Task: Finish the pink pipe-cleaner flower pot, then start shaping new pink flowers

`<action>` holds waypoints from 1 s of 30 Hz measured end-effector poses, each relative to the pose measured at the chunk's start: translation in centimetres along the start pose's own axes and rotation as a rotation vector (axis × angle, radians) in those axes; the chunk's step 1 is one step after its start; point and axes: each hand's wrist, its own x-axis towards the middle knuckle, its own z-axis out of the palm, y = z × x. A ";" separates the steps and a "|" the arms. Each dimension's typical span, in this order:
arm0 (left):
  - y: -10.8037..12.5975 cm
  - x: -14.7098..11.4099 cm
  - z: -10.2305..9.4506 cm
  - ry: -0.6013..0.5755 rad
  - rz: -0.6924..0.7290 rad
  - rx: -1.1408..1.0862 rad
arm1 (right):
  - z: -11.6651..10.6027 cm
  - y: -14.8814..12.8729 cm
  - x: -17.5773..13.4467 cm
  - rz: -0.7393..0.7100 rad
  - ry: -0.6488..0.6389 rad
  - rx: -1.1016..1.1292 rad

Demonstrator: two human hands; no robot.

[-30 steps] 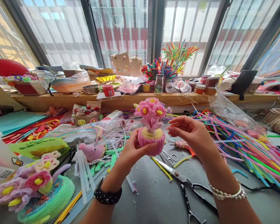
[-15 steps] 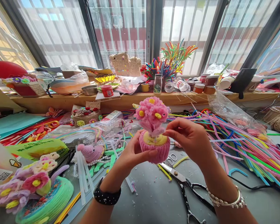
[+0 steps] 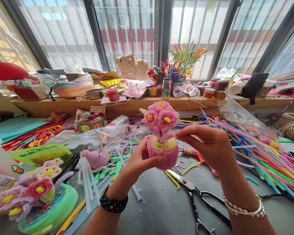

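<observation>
At centre frame, above the table (image 3: 161, 209), the left hand (image 3: 139, 161) cups the pink pipe-cleaner flower pot (image 3: 163, 155) while the right hand (image 3: 210, 147) pinches its flower stems (image 3: 164, 137), apparently seating them; next calls for steady, gentle pressure.

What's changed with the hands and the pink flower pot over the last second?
The right hand, open and apart from the flowers a second ago, moved in and now pinches the base of the pink flowers above the pot's rim. The left hand still holds the pink flower pot from below, shifted slightly right. The scissors and loose pipe cleaners on the table have not moved.
</observation>
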 end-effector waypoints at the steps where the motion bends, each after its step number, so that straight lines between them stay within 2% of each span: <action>1: 0.0 0.0 0.0 0.000 0.000 -0.007 | 0.0 0.0 0.0 -0.001 0.013 0.002; 6: 0.0 0.1 0.1 0.006 -0.004 -0.004 | 0.4 -0.1 0.2 -0.029 0.041 -0.040; 17: -0.1 0.1 0.0 0.025 -0.007 -0.022 | 0.4 -0.2 0.2 -0.139 -0.089 -0.233; 30: 0.0 0.1 0.0 0.017 -0.010 0.008 | 0.3 -0.1 0.2 -0.198 -0.064 -0.298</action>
